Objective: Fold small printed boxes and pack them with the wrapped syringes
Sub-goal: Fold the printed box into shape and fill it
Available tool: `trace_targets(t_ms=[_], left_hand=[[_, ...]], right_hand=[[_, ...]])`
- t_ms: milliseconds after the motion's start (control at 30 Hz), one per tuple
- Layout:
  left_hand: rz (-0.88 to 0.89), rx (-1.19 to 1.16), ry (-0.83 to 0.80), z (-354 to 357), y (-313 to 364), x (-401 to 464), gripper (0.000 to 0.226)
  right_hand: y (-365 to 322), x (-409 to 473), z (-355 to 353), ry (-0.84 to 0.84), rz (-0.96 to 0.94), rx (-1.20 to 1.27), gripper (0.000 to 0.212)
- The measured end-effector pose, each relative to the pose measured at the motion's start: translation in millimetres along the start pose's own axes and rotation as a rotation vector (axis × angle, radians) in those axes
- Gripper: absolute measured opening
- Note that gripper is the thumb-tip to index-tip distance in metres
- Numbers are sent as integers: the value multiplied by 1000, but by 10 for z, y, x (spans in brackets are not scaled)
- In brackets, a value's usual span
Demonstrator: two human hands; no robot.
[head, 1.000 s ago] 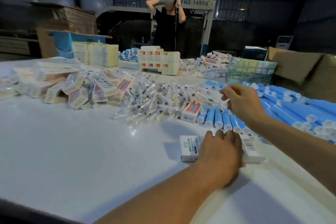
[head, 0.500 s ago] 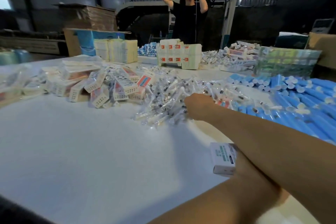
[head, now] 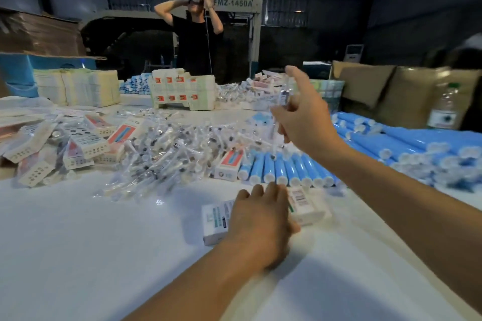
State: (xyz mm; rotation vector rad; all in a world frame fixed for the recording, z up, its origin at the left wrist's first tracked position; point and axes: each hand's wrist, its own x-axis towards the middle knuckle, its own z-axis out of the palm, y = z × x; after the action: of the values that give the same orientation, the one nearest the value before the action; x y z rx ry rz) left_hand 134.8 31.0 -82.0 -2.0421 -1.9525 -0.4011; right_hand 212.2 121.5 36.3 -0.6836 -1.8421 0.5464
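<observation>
Lying flat on the white table (head: 78, 242) near its front edge, a small white box (head: 216, 219) shows green print on its left end and a barcode on its right. The left hand (head: 260, 227) rests on its middle, fingers laid over the top and loosely bent; the grip looks like a hold, though its tightness cannot be told. Beyond it, a loose heap of wrapped syringes (head: 167, 148) in clear film covers the table's middle, with printed boxes (head: 83, 138) piled toward the left edge and blue tubes (head: 281, 167) in rows toward the right. The right hand (head: 305, 122) is raised above the heap, blurred, forefinger stretched up, the other fingers pinching one wrapped syringe (head: 284, 98). At the far edge stand stacked flat cartons (head: 182, 91), and a person (head: 195, 41) behind them.
</observation>
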Motion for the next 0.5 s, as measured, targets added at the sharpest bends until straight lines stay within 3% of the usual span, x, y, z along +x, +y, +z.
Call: trace_targets(t_ms=[100, 200, 300, 500], left_hand=[[-31, -21, 101, -37, -14, 39, 60], [-77, -35, 117, -14, 30, 88, 60], [-93, -33, 145, -2, 59, 79, 62], [-77, -14, 191, 23, 121, 50, 65]], right_hand=[[318, -392, -603, 231, 149, 181, 34], [636, -830, -849, 371, 425, 333, 30], [761, -1027, -849, 359, 552, 427, 34], [637, -1088, -577, 291, 510, 373, 26]])
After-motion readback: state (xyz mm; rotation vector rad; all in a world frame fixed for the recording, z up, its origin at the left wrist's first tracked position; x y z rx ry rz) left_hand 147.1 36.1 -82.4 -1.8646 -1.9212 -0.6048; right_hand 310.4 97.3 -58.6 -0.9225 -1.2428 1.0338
